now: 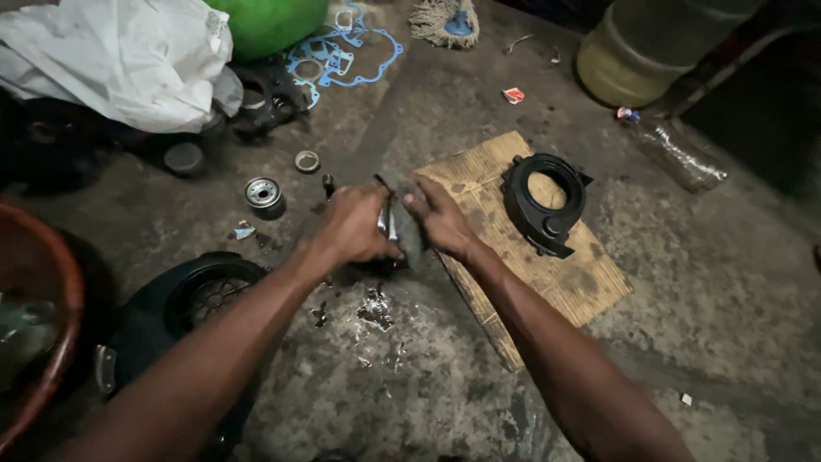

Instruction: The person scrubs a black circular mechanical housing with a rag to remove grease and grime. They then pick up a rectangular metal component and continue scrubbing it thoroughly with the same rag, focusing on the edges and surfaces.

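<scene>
The left hand (355, 227) and right hand (440, 218) are gripping a small grey metal engine part (395, 224) with closed fingers, beside the flat brown cardboard sheet (547, 274) on the concrete floor (410, 385).

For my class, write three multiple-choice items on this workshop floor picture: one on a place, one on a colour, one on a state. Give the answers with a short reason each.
1. Where does the black ring-shaped cover lie?
A. on the cardboard sheet
B. in the brown bowl
C. under the white plastic bag

2. What colour are the flat gaskets at the top?
A. red
B. blue
C. yellow

3. What are the left hand and right hand doing?
A. resting flat on the floor
B. both gripping one small dark part
C. held in the air with nothing in them

Answers:
1 A, it rests on the cardboard sheet.
2 B, their outlines are blue.
3 B, both hands close round the small dark part between them.
</scene>
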